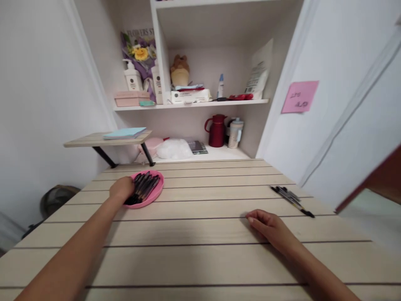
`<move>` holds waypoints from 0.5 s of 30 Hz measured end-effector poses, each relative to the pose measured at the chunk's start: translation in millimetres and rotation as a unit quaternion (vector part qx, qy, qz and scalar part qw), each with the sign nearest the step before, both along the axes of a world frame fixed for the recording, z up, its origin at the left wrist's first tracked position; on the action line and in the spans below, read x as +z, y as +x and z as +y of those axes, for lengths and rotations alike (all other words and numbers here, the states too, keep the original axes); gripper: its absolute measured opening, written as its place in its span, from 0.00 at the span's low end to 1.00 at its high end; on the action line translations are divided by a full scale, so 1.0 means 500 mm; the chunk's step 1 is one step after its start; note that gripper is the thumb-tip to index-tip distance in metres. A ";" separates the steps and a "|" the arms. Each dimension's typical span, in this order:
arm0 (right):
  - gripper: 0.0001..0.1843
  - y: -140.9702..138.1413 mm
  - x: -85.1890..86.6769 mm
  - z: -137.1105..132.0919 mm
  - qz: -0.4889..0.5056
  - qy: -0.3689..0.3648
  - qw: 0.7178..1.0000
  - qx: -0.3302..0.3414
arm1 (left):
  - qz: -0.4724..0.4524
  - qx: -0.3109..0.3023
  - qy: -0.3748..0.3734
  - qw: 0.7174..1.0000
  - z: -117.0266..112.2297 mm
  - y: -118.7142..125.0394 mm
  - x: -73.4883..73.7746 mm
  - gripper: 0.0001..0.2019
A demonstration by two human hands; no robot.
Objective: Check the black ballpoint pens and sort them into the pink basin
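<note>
My left hand [121, 188] is at the left side of a round pink plate [159, 190], against a heap of dark pens [144, 187] lying on it. Its fingers are turned away and hidden, so I cannot make out whether they grip a pen or the rim. On the right, my right hand [264, 222] rests on the tabletop with its fingers curled together and the thumb alongside; nothing shows in it. Beyond that hand, several pens [291, 200] lie loosely together near the right edge of the table.
The slatted wooden table [200, 234] reaches back to white shelves. A small raised stand [84, 141] holds light blue paper [125, 133] at the back left. On the lower shelf are a dark red jug [217, 131] and a pale cup [235, 133]. A pink note [300, 96] hangs at right.
</note>
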State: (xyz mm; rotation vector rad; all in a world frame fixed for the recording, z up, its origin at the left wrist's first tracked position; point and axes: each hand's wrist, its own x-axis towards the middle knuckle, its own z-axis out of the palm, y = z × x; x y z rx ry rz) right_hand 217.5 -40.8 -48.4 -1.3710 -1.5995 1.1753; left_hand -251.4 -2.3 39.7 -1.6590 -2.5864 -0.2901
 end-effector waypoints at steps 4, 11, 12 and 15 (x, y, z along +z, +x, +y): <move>0.15 0.048 0.015 0.019 -0.113 0.066 0.991 -0.020 | 0.045 -0.020 0.005 0.999 0.001 0.014 0.014 0.13; 0.11 0.202 0.042 0.075 -0.523 0.141 0.808 -0.232 | 0.032 -0.254 0.157 0.954 -0.008 0.169 0.026 0.15; 0.11 0.214 0.043 0.082 -0.545 0.133 0.794 -0.234 | -0.003 -0.295 0.171 0.940 -0.013 0.206 0.020 0.15; 0.11 0.227 0.041 0.100 -0.572 0.111 0.785 -0.212 | -0.112 -0.405 0.142 0.896 -0.031 0.320 -0.009 0.14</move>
